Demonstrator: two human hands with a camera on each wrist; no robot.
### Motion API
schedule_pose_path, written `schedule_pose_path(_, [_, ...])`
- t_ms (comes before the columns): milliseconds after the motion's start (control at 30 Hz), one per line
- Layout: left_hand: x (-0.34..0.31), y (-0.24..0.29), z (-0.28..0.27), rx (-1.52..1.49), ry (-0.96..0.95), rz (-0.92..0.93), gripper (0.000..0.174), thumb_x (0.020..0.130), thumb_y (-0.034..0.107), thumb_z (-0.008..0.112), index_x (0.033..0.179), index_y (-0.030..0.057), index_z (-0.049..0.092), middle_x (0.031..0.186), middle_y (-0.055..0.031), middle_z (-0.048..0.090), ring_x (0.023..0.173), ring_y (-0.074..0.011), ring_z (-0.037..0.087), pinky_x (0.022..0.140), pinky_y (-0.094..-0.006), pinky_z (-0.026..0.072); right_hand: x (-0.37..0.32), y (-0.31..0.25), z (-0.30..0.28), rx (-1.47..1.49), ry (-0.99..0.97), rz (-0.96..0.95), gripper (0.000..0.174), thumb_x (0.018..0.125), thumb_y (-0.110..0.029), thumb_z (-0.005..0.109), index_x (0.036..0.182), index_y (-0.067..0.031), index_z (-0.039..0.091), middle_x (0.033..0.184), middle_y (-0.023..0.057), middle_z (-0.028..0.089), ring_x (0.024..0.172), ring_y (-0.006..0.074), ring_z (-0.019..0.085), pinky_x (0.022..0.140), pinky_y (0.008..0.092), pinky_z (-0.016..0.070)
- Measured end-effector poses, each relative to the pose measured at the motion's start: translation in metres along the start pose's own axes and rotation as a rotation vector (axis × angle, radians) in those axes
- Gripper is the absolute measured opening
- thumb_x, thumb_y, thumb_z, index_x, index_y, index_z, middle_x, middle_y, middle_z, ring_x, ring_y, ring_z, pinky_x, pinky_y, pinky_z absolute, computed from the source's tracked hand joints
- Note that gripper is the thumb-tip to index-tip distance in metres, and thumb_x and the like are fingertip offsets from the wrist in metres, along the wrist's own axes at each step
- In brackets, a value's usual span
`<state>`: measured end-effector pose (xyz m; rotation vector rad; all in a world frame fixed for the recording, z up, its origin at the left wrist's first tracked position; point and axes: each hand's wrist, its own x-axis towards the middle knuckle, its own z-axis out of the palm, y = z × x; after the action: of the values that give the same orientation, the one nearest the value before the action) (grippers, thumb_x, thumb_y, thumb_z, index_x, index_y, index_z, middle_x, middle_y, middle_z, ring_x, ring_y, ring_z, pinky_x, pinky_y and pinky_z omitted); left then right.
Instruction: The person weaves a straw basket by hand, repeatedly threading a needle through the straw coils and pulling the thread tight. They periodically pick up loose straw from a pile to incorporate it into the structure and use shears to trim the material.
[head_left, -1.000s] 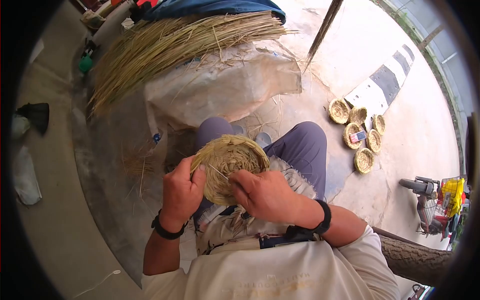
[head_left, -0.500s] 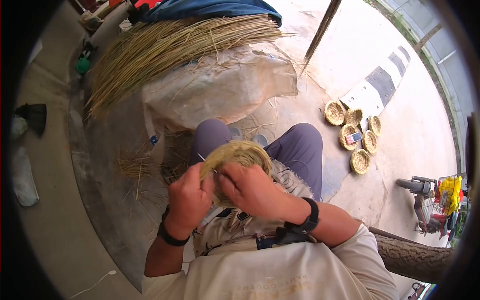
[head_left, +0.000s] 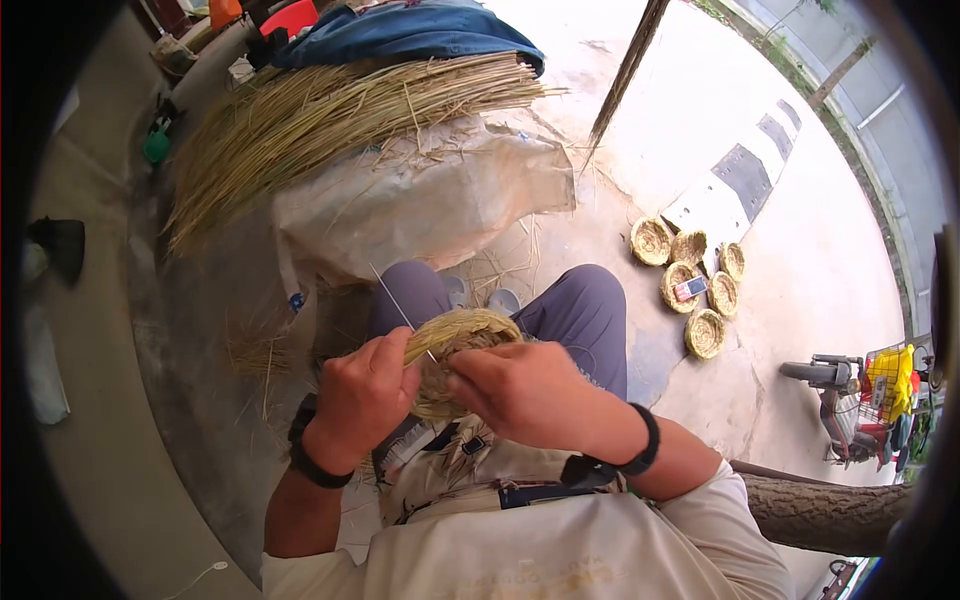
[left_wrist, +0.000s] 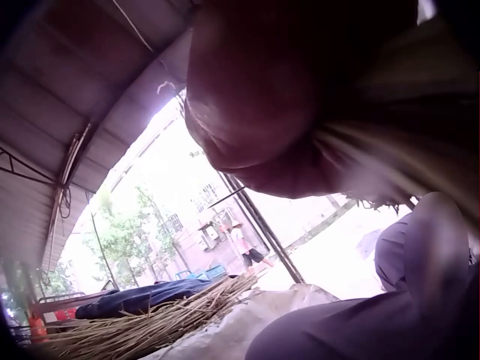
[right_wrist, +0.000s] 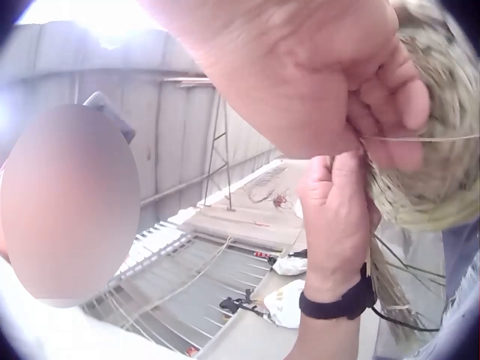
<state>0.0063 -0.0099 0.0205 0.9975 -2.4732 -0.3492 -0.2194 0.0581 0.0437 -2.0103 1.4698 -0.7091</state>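
Observation:
A small round straw basket (head_left: 465, 325) is held over the lap, tilted. My left hand (head_left: 365, 390) grips its left rim, thumb on the near side. A long thin needle (head_left: 390, 293) sticks out past that rim, pointing up and left; a short piece shows inside the rim. My right hand (head_left: 515, 390) is curled over the basket's opening, its fingertips pinching at the needle's inner end and mostly hiding it. In the right wrist view, a thin pale strand (right_wrist: 442, 139) runs from the curled fingers across the coiled straw wall (right_wrist: 442, 180).
A pile of long straw (head_left: 340, 120) lies on a plastic sheet (head_left: 430, 190) ahead, beside a blue cloth (head_left: 410, 35). Several finished-looking small baskets (head_left: 705, 333) sit on the ground at right, one with a small pack (head_left: 690, 288). A parked scooter (head_left: 840, 400) and a log (head_left: 820, 510) are further right.
The right hand moved from inside the basket to its left rim. The needle, earlier inside, now projects well beyond the rim. The basket has tilted; the left hand keeps its grip.

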Motion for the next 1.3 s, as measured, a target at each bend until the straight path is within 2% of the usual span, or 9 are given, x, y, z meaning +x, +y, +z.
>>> schedule_pose_path(100, [0.004, 0.006, -0.007, 0.074, -0.078, 0.119, 0.033, 0.084, 0.009, 0.076, 0.114, 0.0012, 0.066, 0.08, -0.0128, 0.067, 0.069, -0.0313, 0.072, 0.059, -0.042, 0.0578, 0.021, 0.014, -0.023, -0.03, 0.239, -0.103, 0.015, 0.096, -0.019, 0.071, 0.102, -0.006, 0.073, 0.083, 0.0172, 0.07, 0.08, 0.0401, 0.07, 0.073, 0.0488, 0.0567])
schedule_pose_path(333, [0.013, 0.018, 0.005, 0.124, -0.106, 0.289, 0.016, 0.083, 0.015, 0.073, 0.087, 0.008, 0.06, 0.07, -0.0069, 0.059, 0.06, -0.0256, 0.068, 0.052, -0.0401, 0.0555, 0.063, 0.044, -0.001, 0.154, 0.025, -0.134, 0.02, 0.1, -0.021, 0.064, 0.092, -0.0028, 0.067, 0.083, 0.0197, 0.067, 0.08, 0.0427, 0.068, 0.073, 0.0515, 0.0543])
schedule_pose_path(433, [0.016, 0.021, 0.003, 0.082, -0.081, 0.31, 0.018, 0.082, 0.015, 0.073, 0.082, 0.0096, 0.056, 0.07, -0.0069, 0.058, 0.058, -0.0265, 0.067, 0.052, -0.0407, 0.0556, 0.075, 0.034, -0.017, 0.287, 0.199, -0.005, 0.017, 0.1, -0.02, 0.063, 0.099, -0.003, 0.068, 0.084, 0.019, 0.067, 0.078, 0.0431, 0.067, 0.074, 0.0515, 0.0543])
schedule_pose_path(567, [0.001, -0.004, 0.003, 0.203, -0.145, 0.312, 0.016, 0.082, 0.014, 0.072, 0.087, 0.0078, 0.059, 0.075, -0.0091, 0.062, 0.061, -0.0279, 0.068, 0.052, -0.0419, 0.0552, 0.059, 0.046, 0.016, 0.233, 0.147, -0.345, 0.023, 0.106, -0.022, 0.06, 0.119, -0.0042, 0.068, 0.097, 0.0166, 0.07, 0.088, 0.0337, 0.071, 0.076, 0.0446, 0.0569])
schedule_pose_path(667, [0.001, -0.011, 0.0, 0.37, -0.12, 0.313, 0.02, 0.082, 0.016, 0.072, 0.093, 0.0055, 0.059, 0.079, -0.0127, 0.064, 0.066, -0.032, 0.069, 0.054, -0.0445, 0.0551, 0.058, 0.028, -0.009, 1.358, 0.034, 0.223, 0.024, 0.112, -0.023, 0.056, 0.126, -0.0063, 0.066, 0.098, 0.0099, 0.07, 0.086, 0.0243, 0.07, 0.073, 0.0405, 0.0587])
schedule_pose_path(767, [-0.005, -0.027, -0.029, 0.171, -0.136, 0.097, 0.019, 0.089, 0.018, 0.069, 0.099, 0.0053, 0.058, 0.083, -0.0142, 0.066, 0.071, -0.0354, 0.07, 0.058, -0.0488, 0.055, 0.039, 0.02, -0.052, 2.045, 0.184, 0.107, 0.028, 0.115, -0.023, 0.051, 0.133, -0.0057, 0.063, 0.094, 0.0053, 0.069, 0.073, 0.0157, 0.064, 0.064, 0.0347, 0.0556])
schedule_pose_path(867, [-0.039, -0.084, -0.054, 0.22, -0.134, -0.173, 0.023, 0.094, 0.019, 0.068, 0.11, 0.0057, 0.059, 0.085, -0.0156, 0.067, 0.074, -0.04, 0.069, 0.064, -0.0518, 0.0565, -0.018, 0.046, -0.088, 1.805, 0.12, -0.106, 0.03, 0.114, -0.022, 0.052, 0.133, -0.0013, 0.064, 0.089, 0.0073, 0.068, 0.062, 0.0122, 0.052, 0.052, 0.0276, 0.0417])
schedule_pose_path(1033, [-0.142, -0.239, -0.075, 0.613, 0.008, -0.267, 0.036, 0.093, 0.022, 0.072, 0.126, 0.0084, 0.064, 0.093, -0.0173, 0.072, 0.081, -0.045, 0.07, 0.075, -0.0547, 0.0594, -0.105, 0.137, -0.17, 1.339, 0.655, 0.105, 0.025, 0.112, -0.017, 0.056, 0.126, 0.0002, 0.066, 0.08, 0.0005, 0.065, 0.051, 0.0073, 0.043, 0.044, 0.0225, 0.0311])
schedule_pose_path(1300, [-0.14, -0.218, -0.12, 0.654, -0.312, -0.519, 0.019, 0.098, 0.019, 0.064, 0.114, 0.0092, 0.067, 0.095, -0.0203, 0.069, 0.089, -0.0399, 0.07, 0.076, -0.052, 0.0564, -0.196, 0.202, -0.223, 1.02, 1.138, 0.328, 0.021, 0.108, -0.017, 0.06, 0.12, -0.0015, 0.067, 0.074, -0.0041, 0.057, 0.052, 0.003, 0.04, 0.042, 0.0229, 0.0277])
